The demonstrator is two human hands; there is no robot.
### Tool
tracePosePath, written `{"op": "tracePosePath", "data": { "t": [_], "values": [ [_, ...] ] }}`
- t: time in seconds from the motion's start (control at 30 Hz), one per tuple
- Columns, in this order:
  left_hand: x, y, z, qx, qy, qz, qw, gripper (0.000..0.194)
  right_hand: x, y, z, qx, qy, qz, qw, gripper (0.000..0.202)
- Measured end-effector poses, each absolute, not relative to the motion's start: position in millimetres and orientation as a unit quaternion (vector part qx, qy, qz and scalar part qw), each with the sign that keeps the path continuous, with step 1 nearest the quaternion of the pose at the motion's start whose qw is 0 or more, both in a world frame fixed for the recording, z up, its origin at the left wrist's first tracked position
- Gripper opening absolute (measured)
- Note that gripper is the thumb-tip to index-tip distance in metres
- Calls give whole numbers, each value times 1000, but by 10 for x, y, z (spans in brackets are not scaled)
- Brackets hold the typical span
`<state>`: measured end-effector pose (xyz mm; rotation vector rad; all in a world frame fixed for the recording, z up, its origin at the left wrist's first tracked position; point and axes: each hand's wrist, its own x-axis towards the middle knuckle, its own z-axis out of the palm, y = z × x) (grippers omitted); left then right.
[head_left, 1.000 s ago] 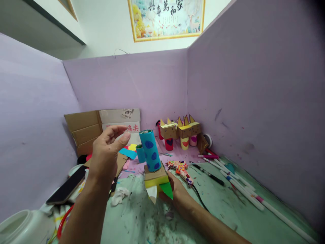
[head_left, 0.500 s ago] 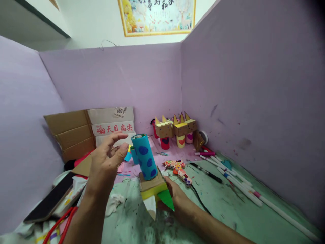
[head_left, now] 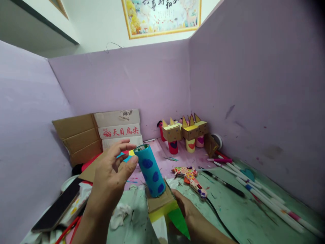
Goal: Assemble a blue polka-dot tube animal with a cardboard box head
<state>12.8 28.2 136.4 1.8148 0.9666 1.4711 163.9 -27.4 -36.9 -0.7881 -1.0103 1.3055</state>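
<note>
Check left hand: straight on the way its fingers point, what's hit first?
Likely the blue tube: its upper end is right by the left hand; depth leaves contact unclear.

Free above, blocked rightward
Air over the blue tube (head_left: 150, 172) is open; glue gun (head_left: 193, 180) and black cord (head_left: 218, 215) obstruct the bench (head_left: 242, 220) beside the right grip (head_left: 187, 206).

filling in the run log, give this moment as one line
left hand: near top of blue tube, contact unclear | right hand: holding cardboard box | blue tube: tilted, on box | glue gun: lying beyond right hand
</note>
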Motion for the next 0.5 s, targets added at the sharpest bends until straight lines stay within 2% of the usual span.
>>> {"op": "tracePosePath", "data": {
  "t": [0.27, 0.4, 0.5],
  "values": [
    [102, 285, 1412, 652, 410, 527, 359, 34, 1613, -217, -407, -313, -415, 576, 631, 53],
    [98, 227, 1446, 667, 405, 526, 338, 30, 1628, -208, -410, -294, -405, 609, 615, 43],
    [77, 164, 1486, 664, 402, 540, 325, 30, 1630, -184, -456, -311, -441, 580, 610, 51]
  ]
}}
